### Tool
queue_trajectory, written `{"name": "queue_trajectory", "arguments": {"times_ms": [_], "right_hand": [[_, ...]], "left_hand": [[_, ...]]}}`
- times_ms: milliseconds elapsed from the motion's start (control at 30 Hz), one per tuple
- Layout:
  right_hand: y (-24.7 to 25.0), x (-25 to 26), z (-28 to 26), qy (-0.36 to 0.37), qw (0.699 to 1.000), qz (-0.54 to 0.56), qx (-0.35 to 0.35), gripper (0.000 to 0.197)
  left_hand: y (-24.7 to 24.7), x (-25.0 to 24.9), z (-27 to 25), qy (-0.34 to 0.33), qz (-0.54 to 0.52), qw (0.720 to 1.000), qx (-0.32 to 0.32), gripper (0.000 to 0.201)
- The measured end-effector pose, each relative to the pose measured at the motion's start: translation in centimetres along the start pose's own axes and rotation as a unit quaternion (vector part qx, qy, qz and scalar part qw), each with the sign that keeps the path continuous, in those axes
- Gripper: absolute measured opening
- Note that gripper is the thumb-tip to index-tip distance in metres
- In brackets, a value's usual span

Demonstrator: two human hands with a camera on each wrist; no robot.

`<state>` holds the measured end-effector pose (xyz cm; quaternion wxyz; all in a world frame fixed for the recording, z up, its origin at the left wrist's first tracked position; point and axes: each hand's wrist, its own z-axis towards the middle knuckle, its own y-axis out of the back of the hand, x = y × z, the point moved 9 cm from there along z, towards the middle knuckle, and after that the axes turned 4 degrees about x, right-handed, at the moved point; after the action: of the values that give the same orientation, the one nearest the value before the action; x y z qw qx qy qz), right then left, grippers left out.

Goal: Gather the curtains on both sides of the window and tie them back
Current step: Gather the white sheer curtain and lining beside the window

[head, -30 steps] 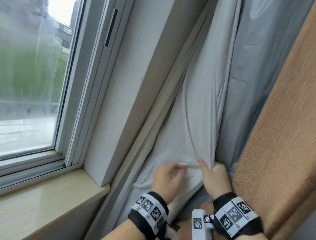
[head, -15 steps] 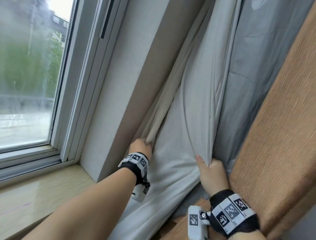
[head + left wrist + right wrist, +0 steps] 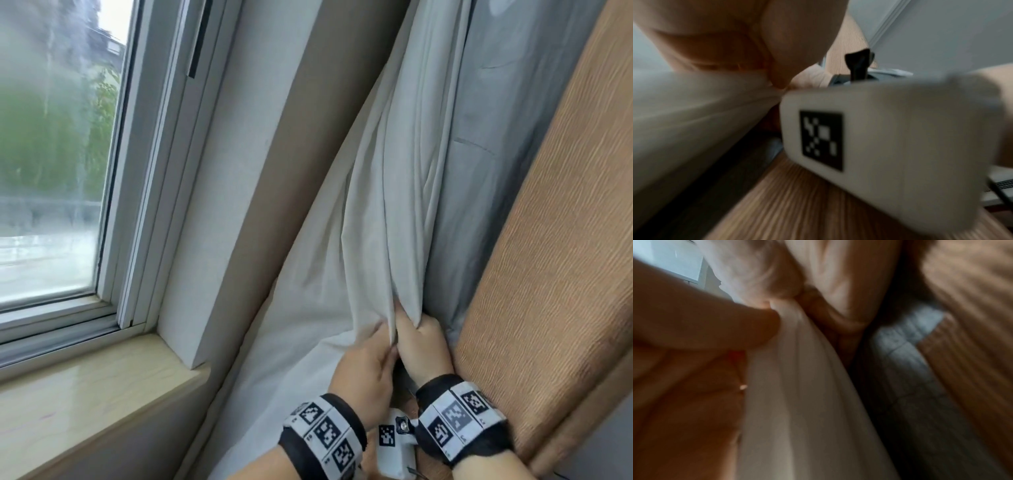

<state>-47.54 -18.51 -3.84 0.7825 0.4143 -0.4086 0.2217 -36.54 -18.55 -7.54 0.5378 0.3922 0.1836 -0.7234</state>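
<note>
A pale grey-white curtain [image 3: 373, 219] hangs to the right of the window [image 3: 51, 154], bunched into folds. My right hand [image 3: 416, 337] grips the gathered folds low down, thumb pointing up along the cloth. My left hand [image 3: 371, 356] presses against it from the left and pinches another fold of the same curtain. In the right wrist view the white curtain [image 3: 801, 386] runs between thumb and curled fingers. The left wrist view is blurred; the curtain [image 3: 694, 104] lies under the thumb, beside the other wrist's white camera box [image 3: 890, 146].
A grey lining panel [image 3: 479, 144] and an orange-brown ribbed curtain [image 3: 555, 240] hang right of the hands. The wooden window sill [image 3: 85, 404] and a white reveal [image 3: 212, 205] lie to the left. Wood floor [image 3: 797, 203] shows below.
My left hand let go of the curtain's left edge higher up by the wall and came down right beside the right hand, bringing cloth with it. The right hand kept its grip.
</note>
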Motion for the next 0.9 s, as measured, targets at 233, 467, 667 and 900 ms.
{"name": "queue_trajectory", "arguments": {"times_ms": [233, 467, 667, 900], "right_hand": [[0.6, -0.1, 0.5, 0.008, 0.999, -0.051, -0.012, 0.020], [1.3, 0.2, 0.5, 0.024, 0.997, -0.068, -0.005, 0.019], [1.5, 0.2, 0.5, 0.020, 0.997, -0.070, -0.015, 0.015], [1.4, 0.2, 1.1, 0.025, 0.994, -0.096, -0.042, 0.030]], "left_hand": [[0.2, 1.3, 0.1, 0.022, -0.031, 0.999, 0.032, 0.032], [10.5, 13.3, 2.2, 0.309, -0.019, 0.932, -0.188, 0.088], [11.5, 12.4, 3.1, 0.256, 0.017, 0.949, -0.186, 0.032], [2.7, 3.8, 0.1, 0.082, 0.005, 0.994, -0.074, 0.028]]}}
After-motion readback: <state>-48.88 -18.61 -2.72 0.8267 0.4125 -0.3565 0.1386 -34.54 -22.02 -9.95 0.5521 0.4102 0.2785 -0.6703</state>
